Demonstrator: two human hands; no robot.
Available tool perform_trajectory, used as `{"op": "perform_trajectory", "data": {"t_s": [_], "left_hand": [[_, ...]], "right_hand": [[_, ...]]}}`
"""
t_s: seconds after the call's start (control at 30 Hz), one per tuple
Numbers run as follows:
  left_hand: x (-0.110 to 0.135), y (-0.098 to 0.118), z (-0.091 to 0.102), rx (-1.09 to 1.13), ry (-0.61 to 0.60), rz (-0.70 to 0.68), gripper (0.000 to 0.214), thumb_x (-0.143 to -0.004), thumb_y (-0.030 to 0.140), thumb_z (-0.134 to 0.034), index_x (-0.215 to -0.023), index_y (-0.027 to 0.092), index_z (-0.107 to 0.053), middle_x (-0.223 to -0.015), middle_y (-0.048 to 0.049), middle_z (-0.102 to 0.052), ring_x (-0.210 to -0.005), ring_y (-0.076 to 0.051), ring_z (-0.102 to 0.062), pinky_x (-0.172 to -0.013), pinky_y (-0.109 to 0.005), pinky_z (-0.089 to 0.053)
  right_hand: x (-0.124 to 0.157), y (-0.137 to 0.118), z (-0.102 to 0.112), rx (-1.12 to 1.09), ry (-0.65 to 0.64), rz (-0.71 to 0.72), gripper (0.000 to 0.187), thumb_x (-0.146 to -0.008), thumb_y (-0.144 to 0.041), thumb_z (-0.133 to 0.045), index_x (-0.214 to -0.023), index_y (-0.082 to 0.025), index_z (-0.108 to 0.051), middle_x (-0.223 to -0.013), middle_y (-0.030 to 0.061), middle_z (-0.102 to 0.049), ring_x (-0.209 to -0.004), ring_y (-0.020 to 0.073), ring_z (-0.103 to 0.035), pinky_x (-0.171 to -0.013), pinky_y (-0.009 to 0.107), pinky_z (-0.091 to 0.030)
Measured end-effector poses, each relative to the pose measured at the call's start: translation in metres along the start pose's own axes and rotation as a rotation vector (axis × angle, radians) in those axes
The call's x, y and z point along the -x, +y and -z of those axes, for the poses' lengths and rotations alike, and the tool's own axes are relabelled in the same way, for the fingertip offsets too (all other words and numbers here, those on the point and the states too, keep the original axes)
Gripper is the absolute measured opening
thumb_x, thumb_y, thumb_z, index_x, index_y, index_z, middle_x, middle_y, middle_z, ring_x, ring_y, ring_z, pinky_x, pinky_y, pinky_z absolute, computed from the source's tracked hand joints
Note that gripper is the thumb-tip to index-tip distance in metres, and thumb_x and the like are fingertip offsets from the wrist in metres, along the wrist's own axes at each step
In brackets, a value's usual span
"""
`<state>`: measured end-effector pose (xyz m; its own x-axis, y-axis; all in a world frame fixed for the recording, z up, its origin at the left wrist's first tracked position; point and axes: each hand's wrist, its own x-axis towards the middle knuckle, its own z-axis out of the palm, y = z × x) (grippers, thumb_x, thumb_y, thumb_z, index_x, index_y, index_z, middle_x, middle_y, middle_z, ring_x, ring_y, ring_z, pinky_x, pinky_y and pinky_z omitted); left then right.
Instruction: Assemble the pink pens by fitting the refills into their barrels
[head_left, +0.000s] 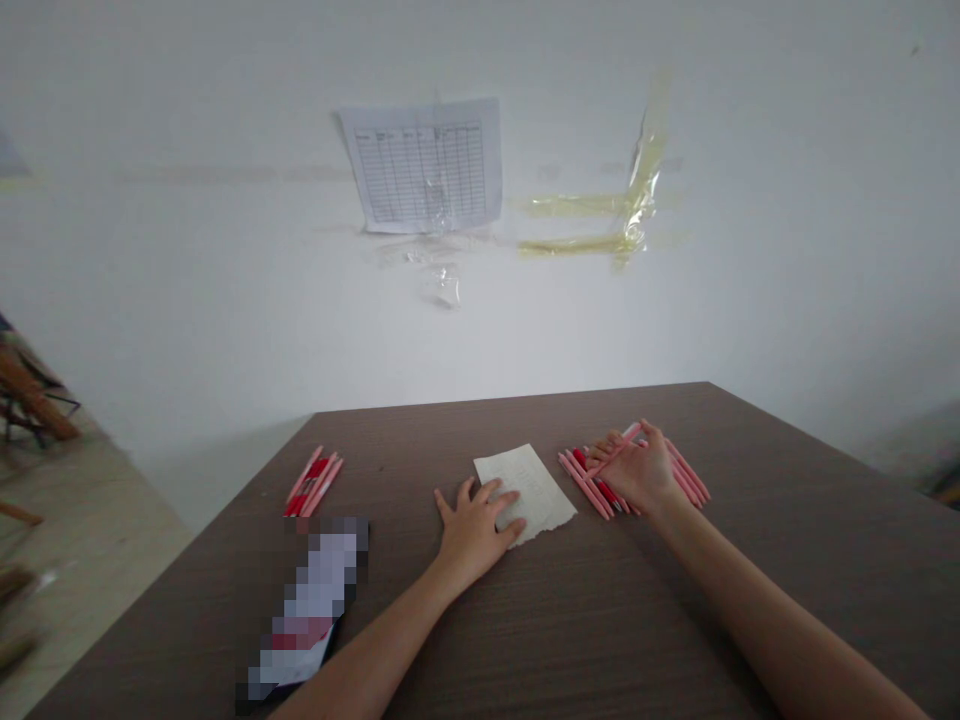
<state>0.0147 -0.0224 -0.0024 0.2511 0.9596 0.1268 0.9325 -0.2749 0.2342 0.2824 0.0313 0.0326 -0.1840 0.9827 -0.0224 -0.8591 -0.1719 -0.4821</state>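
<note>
My left hand (478,528) lies with spread fingers on the near left part of a torn-edged sheet of paper (541,490). Faint marks show on the paper, too dim to read. To its right, my right hand (643,470) is closed round a slim pink pen (631,433), which slants up to the right across the fingers. Beneath and beside that hand is a row of pink pens (583,488), with a red one (609,493) or two among them. The hand hides the middle of the row; more pink pens (691,475) show to its right.
On the table's left, several pink and red pens (311,483) lie side by side. Nearer me is a long blurred-out object (315,600). The brown table (420,430) meets a white wall (285,300) bearing a taped printed sheet (427,165) and tape strips (585,243).
</note>
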Motion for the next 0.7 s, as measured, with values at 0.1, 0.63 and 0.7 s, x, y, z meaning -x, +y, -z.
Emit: {"op": "perform_trajectory", "data": {"t_s": [0.1, 0.63, 0.7], "left_hand": [[0.000, 0.000, 0.000, 0.004, 0.002, 0.000, 0.045, -0.086, 0.065, -0.043, -0.128, 0.051, -0.051, -0.150, 0.0080, -0.042, -0.140, -0.039, -0.025, -0.101, -0.084, -0.002], [-0.001, 0.000, 0.001, 0.053, 0.010, -0.005, 0.043, -0.086, 0.062, -0.045, -0.127, 0.050, -0.053, -0.149, 0.0069, -0.044, -0.140, -0.039, -0.026, -0.101, -0.084, 0.001], [-0.001, 0.000, 0.000, 0.051, 0.010, -0.002, 0.043, -0.087, 0.062, -0.045, -0.127, 0.050, -0.053, -0.149, 0.0066, -0.044, -0.140, -0.039, -0.026, -0.101, -0.084, 0.001]], "right_hand": [[-0.001, 0.000, 0.001, -0.012, 0.002, -0.006, 0.044, -0.088, -0.057, -0.034, -0.061, -0.022, -0.035, -0.055, -0.0016, -0.041, -0.053, 0.0149, -0.044, -0.054, 0.030, -0.041], [-0.009, 0.004, 0.008, 0.110, 0.061, -0.016, 0.035, -0.098, -0.035, -0.037, -0.075, -0.019, -0.057, -0.059, -0.0009, -0.049, -0.055, 0.0143, -0.050, -0.053, 0.027, -0.046], [-0.010, 0.005, 0.010, 0.178, 0.079, -0.012, 0.022, -0.095, -0.026, -0.044, -0.085, -0.019, -0.062, -0.064, 0.0001, -0.054, -0.059, 0.0146, -0.054, -0.056, 0.028, -0.049]]}}
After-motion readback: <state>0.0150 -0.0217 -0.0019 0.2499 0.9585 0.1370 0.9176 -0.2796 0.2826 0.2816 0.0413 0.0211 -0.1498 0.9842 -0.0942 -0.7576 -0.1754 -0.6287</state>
